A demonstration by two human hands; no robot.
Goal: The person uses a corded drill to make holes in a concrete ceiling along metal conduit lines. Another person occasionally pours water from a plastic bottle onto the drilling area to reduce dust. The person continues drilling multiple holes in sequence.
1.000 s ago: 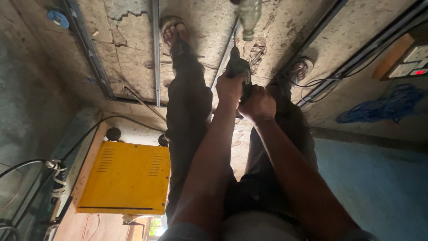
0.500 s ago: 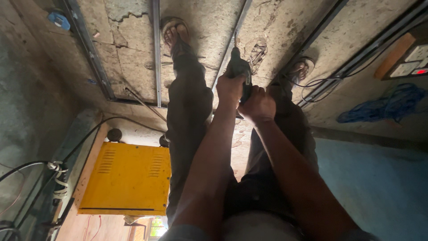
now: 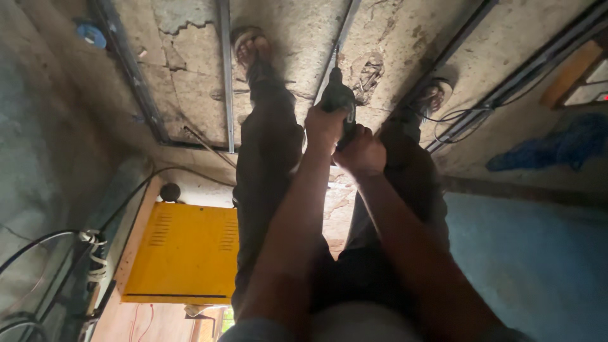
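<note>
- Since the earlier frames the hands and tool have barely shifted; the whitish object at the top centre a second ago is gone from view
- Power tool [image 3: 339, 101], dark and stubby, sits just above centre of the frame, its nose aimed down at a thin metal rail [image 3: 334, 54] lying on the cracked concrete floor [image 3: 190, 82]
- Left hand [image 3: 324, 123] is closed round the tool's body, fingers wrapped tight
- Right hand [image 3: 362, 151] is clenched just below and to the right, touching the left, likely bracing the grip so the tool stays steady
- Both forearms run straight from the bottom centre, a stiff hold that seems meant to press downward
- Legs straddle the rail, a sandalled foot [image 3: 250, 44] at upper centre-left, the other foot [image 3: 430, 95] upper right
- More metal rails [image 3: 225, 76] lie parallel across the floor
- Yellow metal box [image 3: 183, 253] with vent slots sits lower left, cables [image 3: 88, 253] beside it
- Blue cloth [image 3: 557, 149] lies at the right edge
</note>
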